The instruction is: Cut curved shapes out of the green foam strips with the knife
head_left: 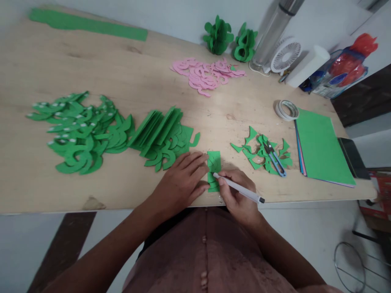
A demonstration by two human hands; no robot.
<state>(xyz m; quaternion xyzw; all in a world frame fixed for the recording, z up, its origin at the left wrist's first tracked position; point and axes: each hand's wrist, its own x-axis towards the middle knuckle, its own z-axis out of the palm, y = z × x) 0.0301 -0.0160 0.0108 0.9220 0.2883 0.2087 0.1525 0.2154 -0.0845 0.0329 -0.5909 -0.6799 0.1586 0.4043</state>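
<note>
A small green foam rectangle (214,160) lies near the table's front edge, with dark lines drawn across it. My left hand (185,177) lies flat with fingers stretched out, its fingertips at the left edge of that piece. In my right hand (240,189) is a white pen (241,190), its tip on or just over the green piece. Left of it stand folded green strips (155,130) beside curved green cut-outs (166,154). To the right, thread snips (276,160) with blue handles rest on green scraps (252,156).
Green curved cut-outs with white bits (79,130) are heaped at the left. Pink cut-outs (204,75) lie farther back, near two green standing foam shapes (218,36). On the right are tape rolls (287,110), a stack of coloured sheets (324,148), a phone-like dark object (354,158) and a small fan (286,55).
</note>
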